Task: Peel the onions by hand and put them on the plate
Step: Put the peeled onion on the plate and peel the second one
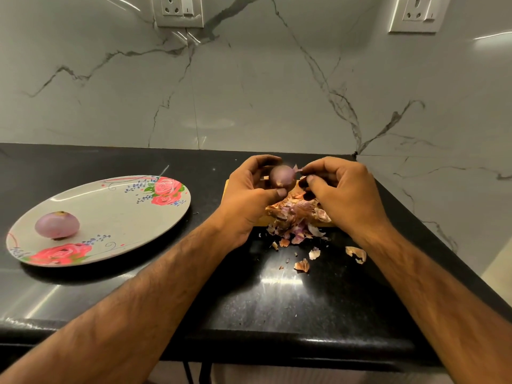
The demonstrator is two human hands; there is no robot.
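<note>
One onion [282, 176] sat gripped in the left hand [246, 195] while the right hand [343, 189] pinched a skin flap [297, 169], probably best pulled slowly

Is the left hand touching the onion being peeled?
Touching. Head view: left hand curls round the onion; right hand pinches its skin.

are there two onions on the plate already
No, only one onion lies on the plate; the second onion is in the left hand, while the right hand pinches its skin.
</note>
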